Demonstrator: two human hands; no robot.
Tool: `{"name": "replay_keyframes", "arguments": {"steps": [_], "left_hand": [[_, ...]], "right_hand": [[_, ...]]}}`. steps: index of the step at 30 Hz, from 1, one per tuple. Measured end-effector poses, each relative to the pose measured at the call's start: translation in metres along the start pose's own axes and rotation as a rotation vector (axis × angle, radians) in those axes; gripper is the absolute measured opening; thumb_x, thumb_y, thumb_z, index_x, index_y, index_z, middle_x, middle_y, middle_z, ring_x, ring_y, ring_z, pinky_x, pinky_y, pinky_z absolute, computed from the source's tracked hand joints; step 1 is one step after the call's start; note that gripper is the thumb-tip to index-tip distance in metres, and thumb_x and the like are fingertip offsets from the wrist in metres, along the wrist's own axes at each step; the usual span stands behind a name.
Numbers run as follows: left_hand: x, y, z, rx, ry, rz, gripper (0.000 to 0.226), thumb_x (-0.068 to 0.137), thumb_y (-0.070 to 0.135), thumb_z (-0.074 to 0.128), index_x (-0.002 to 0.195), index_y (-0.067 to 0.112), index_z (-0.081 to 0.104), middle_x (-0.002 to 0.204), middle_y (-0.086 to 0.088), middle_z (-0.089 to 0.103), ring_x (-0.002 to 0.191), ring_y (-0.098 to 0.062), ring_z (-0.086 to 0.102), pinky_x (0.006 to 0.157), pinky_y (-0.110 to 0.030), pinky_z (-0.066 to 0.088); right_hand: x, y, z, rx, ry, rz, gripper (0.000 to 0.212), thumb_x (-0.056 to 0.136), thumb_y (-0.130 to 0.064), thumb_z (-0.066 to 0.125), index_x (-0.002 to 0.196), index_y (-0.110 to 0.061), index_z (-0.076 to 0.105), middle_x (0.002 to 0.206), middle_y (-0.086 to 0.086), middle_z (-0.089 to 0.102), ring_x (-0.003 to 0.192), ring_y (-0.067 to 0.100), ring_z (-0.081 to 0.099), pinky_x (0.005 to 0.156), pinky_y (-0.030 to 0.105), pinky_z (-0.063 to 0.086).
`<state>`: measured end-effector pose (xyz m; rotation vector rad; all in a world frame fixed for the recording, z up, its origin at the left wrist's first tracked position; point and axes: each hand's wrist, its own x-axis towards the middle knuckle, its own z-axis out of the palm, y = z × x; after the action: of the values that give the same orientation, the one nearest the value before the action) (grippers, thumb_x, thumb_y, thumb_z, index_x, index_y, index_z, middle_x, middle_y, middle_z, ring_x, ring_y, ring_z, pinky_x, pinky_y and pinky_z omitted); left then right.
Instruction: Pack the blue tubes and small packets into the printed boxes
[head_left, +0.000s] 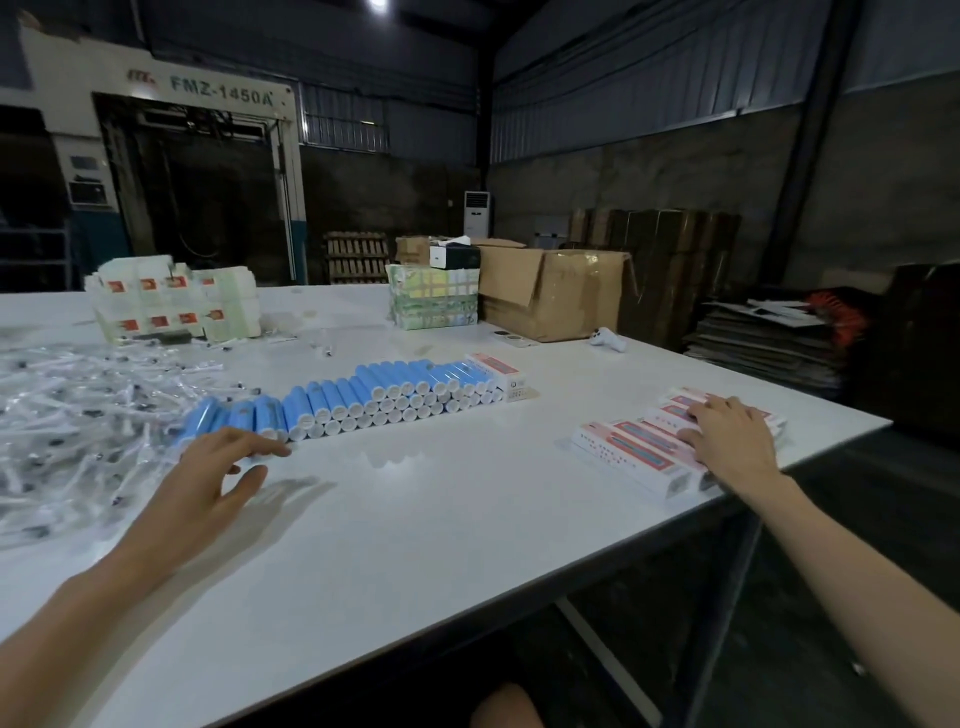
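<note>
Table (441, 545) | 1 tube stack (384, 395), left hand (218, 467) spread beside | right hand (727, 441) flat on boxes (634, 452)

Dim corrugated walls (649, 88) (white table (415, 530) below)

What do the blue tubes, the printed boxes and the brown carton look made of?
Blue tubes: probably plastic, smooth with a slight sheen.
Printed boxes: thin card, going by the sharp folded edges.
Brown carton: cardboard, with a dull surface and bent flaps.

Counter (426, 519) white, smooth, faintly glossy. Blue tubes (363, 395) seemingly plastic, satin. Packets (67, 410) clear crinkled film. Carton (561, 296) matt brown cardboard.
</note>
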<state>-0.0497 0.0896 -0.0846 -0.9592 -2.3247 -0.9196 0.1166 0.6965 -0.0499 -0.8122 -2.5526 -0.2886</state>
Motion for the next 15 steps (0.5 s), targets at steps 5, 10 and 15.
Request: {"name": "replay_keyframes", "arguments": {"steps": [5, 10, 15], "left_hand": [[0.001, 0.004, 0.001, 0.016, -0.021, -0.028, 0.034, 0.102, 0.001, 0.067, 0.117, 0.031, 0.076, 0.122, 0.012, 0.066, 0.118, -0.01, 0.058, 0.093, -0.039, 0.05], [-0.002, 0.008, 0.001, -0.038, -0.033, -0.076, 0.034, 0.103, 0.004, 0.066, 0.118, 0.033, 0.074, 0.116, 0.014, 0.068, 0.112, -0.004, 0.06, 0.092, -0.035, 0.052], [-0.004, 0.01, -0.004, -0.044, 0.022, -0.183, 0.027, 0.105, 0.012, 0.066, 0.114, 0.037, 0.075, 0.105, 0.015, 0.071, 0.098, -0.011, 0.065, 0.08, -0.03, 0.051]], "right_hand": [[0.0, -0.036, -0.01, 0.026, 0.173, -0.057, 0.034, 0.104, -0.036, 0.059, 0.13, -0.016, 0.066, 0.132, 0.008, 0.064, 0.121, 0.026, 0.056, 0.107, 0.044, 0.044], [-0.013, -0.162, -0.046, 0.552, 0.241, -0.227, 0.02, 0.102, -0.021, 0.059, 0.116, -0.014, 0.072, 0.103, 0.006, 0.072, 0.1, 0.029, 0.063, 0.085, 0.044, 0.052], [-0.038, -0.299, -0.071, 1.064, -0.041, -0.341, 0.018, 0.102, -0.028, 0.06, 0.091, -0.018, 0.071, 0.065, -0.009, 0.061, 0.063, 0.012, 0.056, 0.066, 0.035, 0.048]]}}
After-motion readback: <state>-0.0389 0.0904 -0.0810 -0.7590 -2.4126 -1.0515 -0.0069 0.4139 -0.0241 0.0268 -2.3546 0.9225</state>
